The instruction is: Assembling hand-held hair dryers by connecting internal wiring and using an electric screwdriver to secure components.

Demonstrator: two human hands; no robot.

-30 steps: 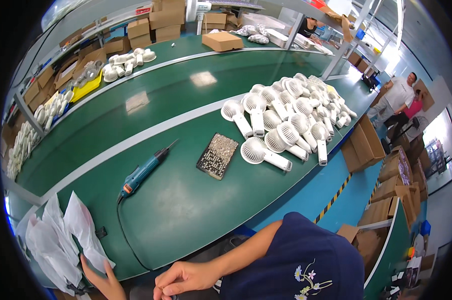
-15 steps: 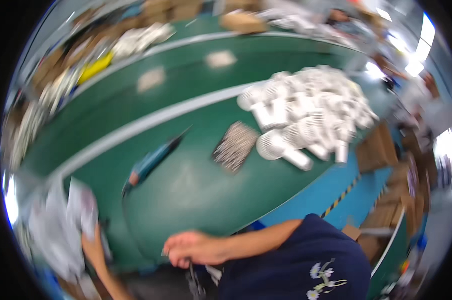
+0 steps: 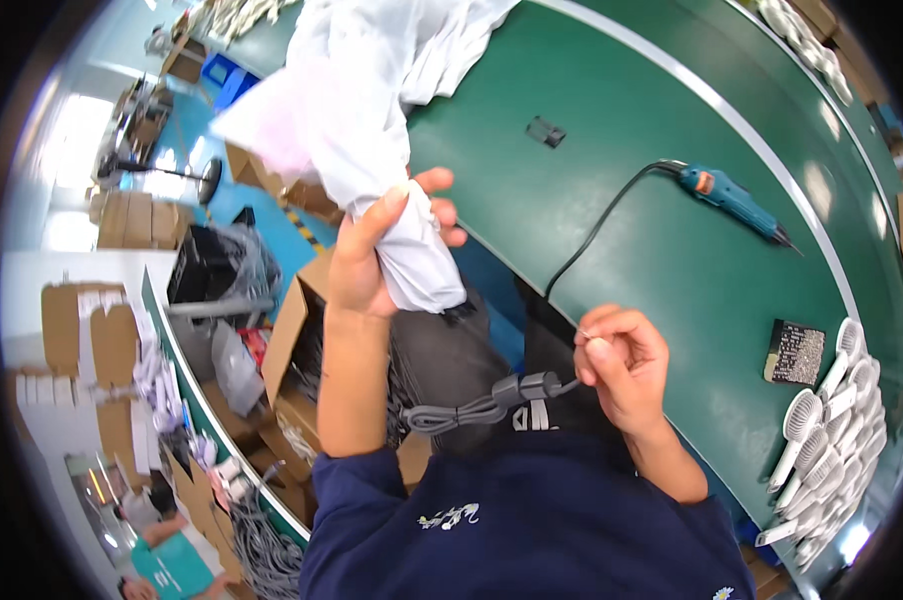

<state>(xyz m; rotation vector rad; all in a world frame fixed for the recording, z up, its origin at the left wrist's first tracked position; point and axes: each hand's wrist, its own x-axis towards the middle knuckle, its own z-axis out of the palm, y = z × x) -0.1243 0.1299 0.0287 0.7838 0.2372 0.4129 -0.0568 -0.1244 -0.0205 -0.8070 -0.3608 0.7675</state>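
My left hand (image 3: pixel 367 255) is wrapped round the narrow lower part of a white plastic bag (image 3: pixel 417 250). The bag is raised over the table's near edge, its wider part spreading beyond my fingers; a small dark bit shows at its bottom, and the contents are hidden. Closer to my body on the right, my right hand (image 3: pixel 627 365) pinches the thin end of a grey cable (image 3: pixel 457 415). Below that hand hang the cable's block-shaped connector (image 3: pixel 527 388) and tied coil, above my lap.
On the green table (image 3: pixel 592 200) lie a blue electric screwdriver (image 3: pixel 737 205) with a black cord, a small black piece (image 3: pixel 546 131) and a block of screws (image 3: pixel 796 352). White hairbrush-shaped parts (image 3: pixel 822 450) are heaped at the right. Cartons (image 3: pixel 292 350) with cables stand at left; people are beyond.
My view has swung to the left. My left hand, earlier beside the white bag at the table's end, now grips it and holds it up. My right hand still has the cable.
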